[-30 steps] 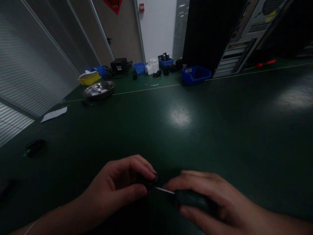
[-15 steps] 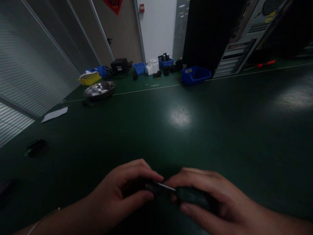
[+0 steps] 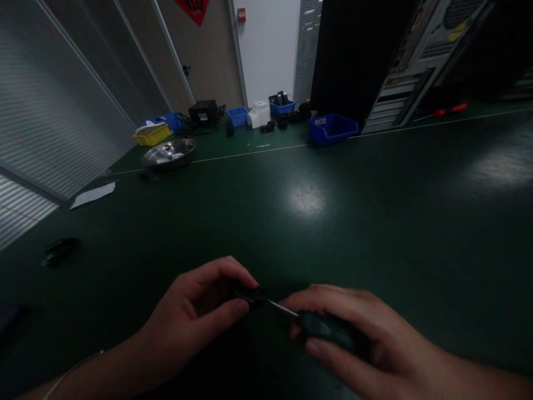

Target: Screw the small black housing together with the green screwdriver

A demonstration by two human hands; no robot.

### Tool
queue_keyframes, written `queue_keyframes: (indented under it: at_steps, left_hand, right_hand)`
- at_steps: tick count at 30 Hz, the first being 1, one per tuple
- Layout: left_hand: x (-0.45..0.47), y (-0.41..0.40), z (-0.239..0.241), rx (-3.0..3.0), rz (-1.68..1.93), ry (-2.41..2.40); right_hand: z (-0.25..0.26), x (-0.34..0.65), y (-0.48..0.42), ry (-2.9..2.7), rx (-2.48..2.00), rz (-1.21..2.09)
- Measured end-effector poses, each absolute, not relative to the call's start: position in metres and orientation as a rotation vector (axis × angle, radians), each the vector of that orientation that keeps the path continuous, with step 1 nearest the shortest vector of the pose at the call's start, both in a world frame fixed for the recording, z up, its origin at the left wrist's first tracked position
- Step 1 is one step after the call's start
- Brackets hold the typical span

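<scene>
In my right hand (image 3: 358, 333) is a screwdriver (image 3: 327, 326) with a dark green handle, its thin metal shaft pointing left. My left hand (image 3: 204, 314) pinches a small black part (image 3: 250, 295) between thumb and fingertips. The shaft's tip meets the right end of this part or lies right beside it; the dim light hides the exact contact. Both hands are above the green tabletop (image 3: 266, 233) near its front.
A steel bowl (image 3: 170, 155) stands far left, with a yellow bin (image 3: 153, 135) behind it. A blue bin (image 3: 333, 130) sits before a dark computer case (image 3: 385, 100). Paper (image 3: 94, 194) and a dark object (image 3: 60, 251) lie on the left.
My left hand has shifted left and slightly up with the black part, so more of the part and the shaft shows. The right hand has barely moved.
</scene>
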State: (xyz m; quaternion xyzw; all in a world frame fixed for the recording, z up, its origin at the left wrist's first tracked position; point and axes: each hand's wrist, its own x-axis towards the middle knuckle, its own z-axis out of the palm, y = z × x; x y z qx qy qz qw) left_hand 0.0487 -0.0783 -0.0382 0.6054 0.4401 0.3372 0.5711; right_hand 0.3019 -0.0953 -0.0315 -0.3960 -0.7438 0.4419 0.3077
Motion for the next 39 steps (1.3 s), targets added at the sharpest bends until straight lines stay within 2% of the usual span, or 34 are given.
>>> queue_keyframes:
  at_steps: [13, 39]
  left_hand:
    - [0.0498, -0.0799, -0.0368, 1.373, 0.88, 1.081]
    - [0.0489, -0.0775, -0.0401, 1.394, 0.822, 0.997]
  right_hand:
    - [-0.0334, 0.3022, -0.0962, -1.994, -1.042, 1.163]
    - [-0.0341, 0.3013, -0.0928, -2.002, -1.033, 1.153]
